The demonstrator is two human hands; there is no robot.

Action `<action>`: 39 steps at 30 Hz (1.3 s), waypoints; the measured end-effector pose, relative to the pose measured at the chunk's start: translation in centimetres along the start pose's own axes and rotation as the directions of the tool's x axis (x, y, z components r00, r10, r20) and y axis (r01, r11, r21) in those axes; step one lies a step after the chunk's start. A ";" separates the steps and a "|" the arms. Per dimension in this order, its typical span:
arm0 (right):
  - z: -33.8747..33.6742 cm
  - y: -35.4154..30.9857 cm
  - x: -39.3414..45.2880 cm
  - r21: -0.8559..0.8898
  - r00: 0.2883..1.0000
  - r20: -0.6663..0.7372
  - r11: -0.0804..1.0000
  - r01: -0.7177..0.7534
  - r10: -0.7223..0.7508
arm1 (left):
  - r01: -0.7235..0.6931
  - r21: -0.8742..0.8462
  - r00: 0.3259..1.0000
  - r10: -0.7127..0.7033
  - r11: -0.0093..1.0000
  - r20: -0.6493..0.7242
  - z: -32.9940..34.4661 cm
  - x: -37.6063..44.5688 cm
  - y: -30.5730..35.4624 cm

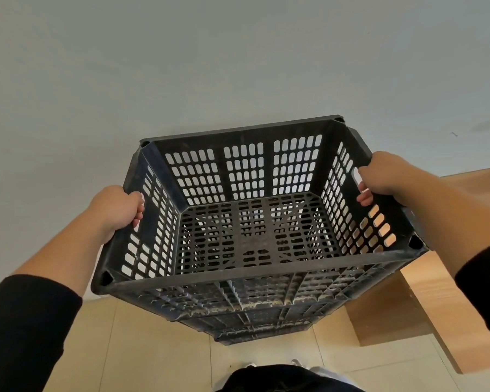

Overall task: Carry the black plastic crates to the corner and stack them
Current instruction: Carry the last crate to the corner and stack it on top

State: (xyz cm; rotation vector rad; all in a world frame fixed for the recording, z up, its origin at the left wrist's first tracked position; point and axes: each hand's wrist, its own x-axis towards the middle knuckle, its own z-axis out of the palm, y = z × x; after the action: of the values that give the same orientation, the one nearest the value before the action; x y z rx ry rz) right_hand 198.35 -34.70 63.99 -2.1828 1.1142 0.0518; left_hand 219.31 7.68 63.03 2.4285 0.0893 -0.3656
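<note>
Soft, even daylight fills the scene, bright without glare, and the pale wall (238, 52) looks flat grey with almost no shadow. Light shines through the slots of the black crate (255, 222), whose grid is sharply in focus. The wide lens bends straight lines outward toward the frame's edges.

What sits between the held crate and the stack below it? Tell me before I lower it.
Nothing visible. The held crate, gripped by the left hand and right hand, hangs directly over the stacked crates. The wooden board stands off to the right.
</note>
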 end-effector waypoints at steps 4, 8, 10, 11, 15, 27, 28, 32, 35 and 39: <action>0.1 -0.2 0.3 -0.013 0.998 -0.065 1.000 -0.001 0.000 | -0.027 0.035 0.998 0.028 0.999 -0.049 0.6 -0.5 0.1; 0.2 -0.8 0.3 -0.154 0.990 -0.130 0.987 0.039 -0.060 | -0.034 0.063 0.996 0.039 0.997 -0.075 1.0 -1.0 0.4; 0.4 -0.6 0.4 -0.212 0.987 -0.138 0.976 0.053 -0.083 | -0.039 0.069 0.996 0.044 0.997 -0.076 0.9 -1.2 0.5; 0.5 -0.5 0.4 -0.241 0.985 -0.143 0.969 0.057 -0.093 | -0.041 0.070 0.996 0.046 0.997 -0.074 0.8 -1.3 0.5; 0.4 -0.5 0.1 -0.289 0.985 -0.142 0.956 0.054 -0.098 | -0.047 0.060 0.997 0.051 0.997 -0.066 0.7 -1.5 0.5; 0.4 0.3 0.1 -0.276 0.987 -0.124 0.959 0.061 -0.099 | -0.035 0.041 0.996 0.038 0.999 -0.080 0.6 -1.3 0.5; 0.3 0.1 0.3 -0.269 0.985 -0.130 0.960 0.073 -0.112 | -0.035 0.043 0.996 0.039 0.998 -0.085 0.7 -1.3 0.6; -0.3 -0.2 0.6 -0.273 0.976 -0.153 0.956 0.111 -0.157 | -0.036 0.042 0.996 0.040 0.998 -0.079 1.0 -1.3 0.7; -0.2 0.0 0.8 -0.275 0.972 -0.165 0.954 0.119 -0.169 | -0.036 0.041 0.996 0.039 0.998 -0.079 1.1 -1.5 0.5; 0.5 0.5 1.3 -0.315 0.960 -0.220 0.944 0.099 -0.174 | -0.024 0.007 0.997 0.024 1.000 -0.076 1.1 -1.5 0.6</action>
State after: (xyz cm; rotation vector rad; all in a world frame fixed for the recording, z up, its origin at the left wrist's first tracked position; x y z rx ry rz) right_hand 198.93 -35.51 62.91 -2.5921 1.1434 -0.1215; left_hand 217.66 6.55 63.03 2.4479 0.0925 -0.2635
